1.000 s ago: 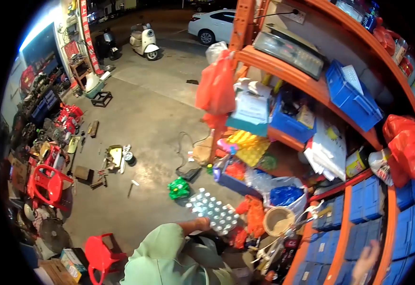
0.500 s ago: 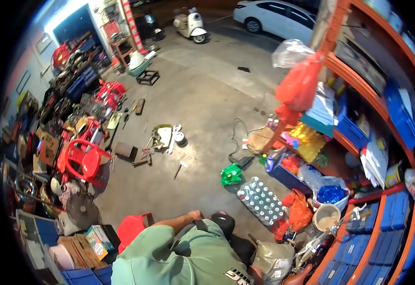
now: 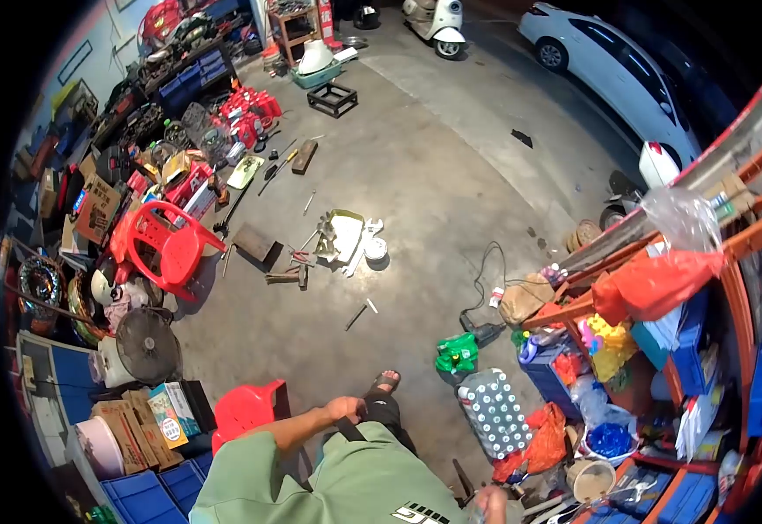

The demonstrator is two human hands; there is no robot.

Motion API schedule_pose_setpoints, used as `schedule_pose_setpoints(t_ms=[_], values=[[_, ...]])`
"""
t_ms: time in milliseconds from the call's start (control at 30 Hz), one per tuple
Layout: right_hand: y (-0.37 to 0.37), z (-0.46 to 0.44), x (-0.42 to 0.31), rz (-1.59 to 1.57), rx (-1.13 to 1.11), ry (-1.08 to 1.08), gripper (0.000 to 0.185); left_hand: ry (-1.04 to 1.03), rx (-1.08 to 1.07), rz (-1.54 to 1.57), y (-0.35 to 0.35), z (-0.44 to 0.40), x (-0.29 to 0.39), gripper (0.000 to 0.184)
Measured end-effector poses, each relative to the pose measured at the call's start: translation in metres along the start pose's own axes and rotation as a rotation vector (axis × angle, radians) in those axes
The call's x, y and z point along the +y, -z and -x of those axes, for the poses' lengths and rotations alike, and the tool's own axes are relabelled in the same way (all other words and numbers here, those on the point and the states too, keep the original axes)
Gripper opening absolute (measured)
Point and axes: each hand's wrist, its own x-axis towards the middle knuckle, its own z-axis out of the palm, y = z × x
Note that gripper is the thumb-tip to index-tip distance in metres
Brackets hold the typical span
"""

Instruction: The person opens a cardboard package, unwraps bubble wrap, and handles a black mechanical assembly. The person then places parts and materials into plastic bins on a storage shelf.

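Note:
My left hand [image 3: 346, 408] is closed beside a black strap [image 3: 351, 429] at the front of my green shirt [image 3: 337, 476], above my dark-clothed leg; whatever lies within its fingers is hidden. My right hand [image 3: 491, 503] shows blurred at the bottom edge, right of my shirt, and its fingers cannot be made out. Nearest to it are a pale bag [image 3: 514, 510] and orange-red plastic bags [image 3: 545, 441]. Beyond these lies a wrapped pack of bottles [image 3: 494, 414], with a green item [image 3: 457, 353] behind it. My sandalled foot [image 3: 386, 381] is on the floor.
Red plastic chairs [image 3: 171, 249] [image 3: 246, 413] and a fan [image 3: 148, 344] are at the left. Tools and a tray [image 3: 343, 238] lie mid-floor. An orange shelf rack [image 3: 752, 349] with blue bins lines the right. A white car [image 3: 608, 70] and scooter [image 3: 438, 22] are outside.
The view has swung right and downward, so the shelves lie farther right and my foot shows. My right hand has come from the blue bins to beside my body. My left hand has drawn back from the bottles.

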Motion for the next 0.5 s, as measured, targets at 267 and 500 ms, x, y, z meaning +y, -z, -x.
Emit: schedule_pose_setpoints(t_ms=[267,500], values=[[-0.278,-0.018,-0.262,0.317,0.100,0.397,0.021,0.031,-0.012,-0.043,0.038,0.000,0.009,0.024],[-0.292,-0.060,-0.217,0.730,-0.132,0.210,0.015,0.090,0.165,0.024,0.020,0.010,-0.009,0.037]])
